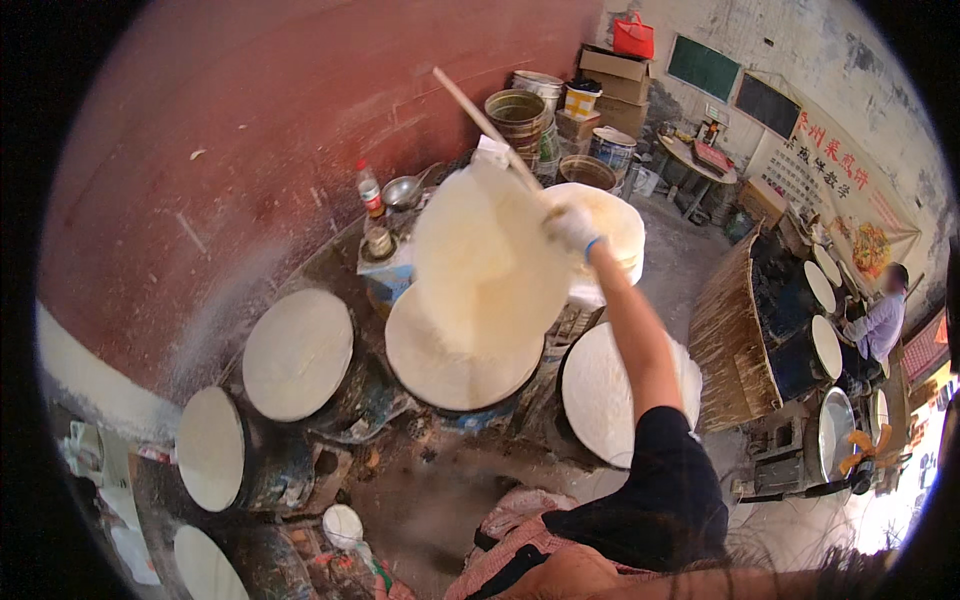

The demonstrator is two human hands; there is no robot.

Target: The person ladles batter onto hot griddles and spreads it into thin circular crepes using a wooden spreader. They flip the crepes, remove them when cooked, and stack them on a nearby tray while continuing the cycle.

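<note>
My right hand point(574, 227), in a whitish glove with a blue band at the wrist, grips the edge of a large thin round pancake point(480, 247). The pancake is blurred and hangs above a round griddle point(457, 382) with a pale surface, hiding its far part. A wooden stick point(476, 112) slants down to my right hand; whether the hand holds it too, I cannot tell. Just beyond the hand rises a stack of round pancakes point(600, 217). My forearm crosses over another pale-topped griddle point(600, 397). My left hand is out of view.
More pale-topped griddles point(298, 355) curve along the left. A bottle with a red cap point(368, 187) and a metal ladle point(403, 192) stand near the red wall. Buckets point(515, 112) stand behind. Beyond a cardboard screen point(727, 337), another person point(879, 322) sits by griddles.
</note>
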